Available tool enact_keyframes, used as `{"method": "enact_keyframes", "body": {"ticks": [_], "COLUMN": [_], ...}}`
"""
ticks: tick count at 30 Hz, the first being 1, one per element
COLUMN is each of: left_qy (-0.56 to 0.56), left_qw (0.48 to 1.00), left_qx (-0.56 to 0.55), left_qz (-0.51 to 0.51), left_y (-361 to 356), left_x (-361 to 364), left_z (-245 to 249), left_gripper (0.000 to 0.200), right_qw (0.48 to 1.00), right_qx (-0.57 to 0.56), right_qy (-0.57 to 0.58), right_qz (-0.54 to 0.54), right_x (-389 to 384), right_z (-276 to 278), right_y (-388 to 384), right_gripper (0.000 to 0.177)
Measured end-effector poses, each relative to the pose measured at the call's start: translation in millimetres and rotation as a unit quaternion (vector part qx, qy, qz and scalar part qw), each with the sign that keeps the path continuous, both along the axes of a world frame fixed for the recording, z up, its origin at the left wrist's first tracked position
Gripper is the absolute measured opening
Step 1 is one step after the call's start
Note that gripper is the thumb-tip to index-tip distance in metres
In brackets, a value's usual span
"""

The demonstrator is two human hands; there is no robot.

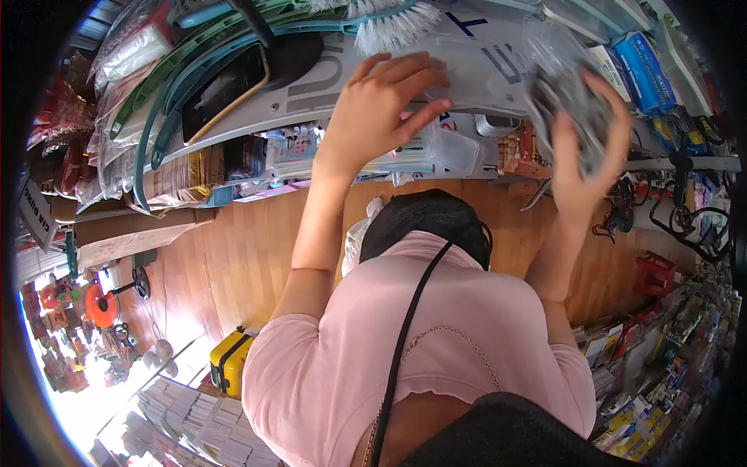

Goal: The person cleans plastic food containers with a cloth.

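Observation:
My left hand [389, 101] hovers over the front of a grey-white counter [475, 86], fingers spread and nothing in them. Just beyond its fingertips lies a brush [397, 29] with white bristles and a curved teal handle. A phone [226, 93] with a dark screen and gold edge rests to the left, beside a black round base [299, 58]. On the right, my right hand [587, 148] grips a clear plastic pack [572, 101] with dark contents, held up at the counter's edge. Motion blurs the pack, so its contents cannot be made out.
A blue box [646, 74] stands at the back right. Below the counter, a shelf holds clear plastic containers [455, 148] and stacked packs. On the wooden floor [264, 241] are a yellow case [231, 359] and a red stool [656, 274]. Stacked goods line the right side.

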State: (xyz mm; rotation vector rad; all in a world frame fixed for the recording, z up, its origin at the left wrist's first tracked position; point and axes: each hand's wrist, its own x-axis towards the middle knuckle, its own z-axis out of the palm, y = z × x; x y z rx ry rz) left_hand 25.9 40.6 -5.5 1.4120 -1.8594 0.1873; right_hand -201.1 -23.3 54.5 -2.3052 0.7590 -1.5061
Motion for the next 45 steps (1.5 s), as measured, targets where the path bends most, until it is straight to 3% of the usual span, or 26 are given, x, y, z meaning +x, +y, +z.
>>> {"method": "enact_keyframes", "body": {"ticks": [1,3,7,12,15,18,20,23,24,26,28,30,32,35,39,41,45], "left_qy": [-0.001,0.003,0.04,0.088,0.122,0.118,0.103,0.138,0.143,0.148,0.159,0.162,0.167,0.186,0.19,0.186,0.196], "left_qw": [1.0,1.0,0.998,0.995,0.991,0.992,0.993,0.984,0.984,0.984,0.986,0.985,0.983,0.975,0.977,0.979,0.977], "left_qx": [0.027,0.022,0.043,0.053,0.055,0.05,0.051,0.092,0.09,0.089,0.038,0.05,0.06,0.079,0.075,0.067,0.069], "left_qz": [0.003,-0.008,-0.031,0.006,0.013,-0.004,-0.015,-0.069,-0.057,-0.046,-0.041,-0.044,-0.046,-0.088,-0.067,-0.049,-0.054], "left_y": [0.1,0.5,0.9,0.8,0.9,-1.2,0.0,1.0,0.8,-0.6,-2.9,-2.8,-4.2,-4.3,-3.2,-3.4,-3.7], "left_x": [0.0,3.5,6.3,5.0,7.5,8.9,13.7,17.4,15.9,14.7,15.4,15.4,17.8,20.3,17.6,16.3,16.2], "left_z": [0.2,-1.5,-3.2,-2.1,-1.7,-1.0,1.1,3.7,3.6,1.7,-3.3,-2.8,-1.9,0.3,-0.7,-0.7,-1.2], "left_gripper": [0.028,0.03,0.036,0.035,0.035,0.032,0.03,0.023,0.02,0.018,0.016,0.017,0.017,0.017,0.016,0.015,0.015], "right_qw": [1.0,0.98,0.947,0.964,0.959,0.935,0.938,0.941,0.94,0.958,0.958,0.936,0.91,0.925,0.937,0.945,0.907], "right_qx": [0.0,-0.033,0.028,0.009,0.091,0.162,0.142,-0.009,-0.008,0.047,0.019,0.134,0.199,0.098,0.053,0.094,0.162], "right_qy": [0.0,0.179,0.288,0.262,0.252,0.307,0.313,0.315,0.316,0.281,0.284,0.306,0.348,0.366,0.334,0.304,0.349], "right_qz": [-0.001,-0.077,-0.143,-0.033,0.097,0.071,0.038,-0.125,-0.128,-0.021,0.01,0.11,0.104,-0.04,-0.084,0.08,0.171], "right_x": [11.4,34.1,57.8,91.0,73.0,49.9,45.7,66.1,80.2,101.9,96.3,74.0,51.5,47.0,94.1,98.9,63.1], "right_z": [-5.7,-23.7,-35.5,-38.0,-25.5,-8.6,-17.0,-34.4,-34.1,-33.1,-31.2,-14.9,-9.2,-22.7,-33.7,-27.2,-7.4], "right_y": [-11.0,-31.2,-40.0,-30.0,-24.7,-36.1,-60.9,-76.9,-67.7,-49.6,-36.3,-36.7,-53.9,-87.3,-72.3,-50.5,-59.8], "right_gripper": [0.039,0.035,0.032,0.028,0.027,0.027,0.027,0.028,0.028,0.028,0.029,0.031,0.032,0.034,0.034,0.033,0.027]}}
